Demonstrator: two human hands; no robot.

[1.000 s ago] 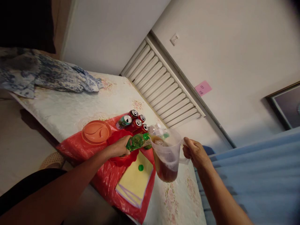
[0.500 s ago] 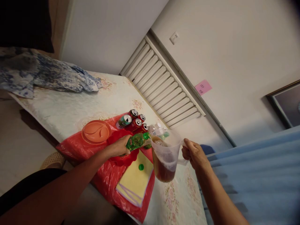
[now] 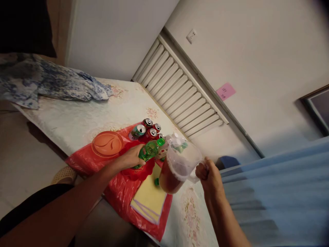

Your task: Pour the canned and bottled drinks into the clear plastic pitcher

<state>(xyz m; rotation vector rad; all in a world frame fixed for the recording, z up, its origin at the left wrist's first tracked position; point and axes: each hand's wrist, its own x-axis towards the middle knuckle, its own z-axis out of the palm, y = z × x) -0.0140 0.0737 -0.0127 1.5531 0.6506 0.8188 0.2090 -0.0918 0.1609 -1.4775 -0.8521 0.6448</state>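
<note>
My left hand [image 3: 133, 158] is wrapped round a green plastic bottle [image 3: 150, 150], whose open neck leans toward the pitcher. In my right hand [image 3: 208, 174] is the handle of a clear plastic pitcher [image 3: 176, 168] with brown, frothy liquid in its lower part. The bottle mouth and the pitcher rim are apart. Behind and below the bottle, a red scalloped dish [image 3: 140, 175] is partly hidden by my left hand. A green cap [image 3: 156, 181] lies on a folded yellow cloth [image 3: 150, 199], close to the pitcher's base.
Several drink cans [image 3: 151, 133] stand grouped behind the bottle. An orange round lid or dish [image 3: 107, 143] lies on the red plastic sheet [image 3: 118, 195]. Crumpled patterned fabric [image 3: 72, 85] covers the table's far left. A white radiator [image 3: 185, 89] runs along the wall behind.
The pitcher has swung away from the bottle, its base moving left toward the cloth. Half a second ago the bottle mouth was at the pitcher's rim; now there is a gap.
</note>
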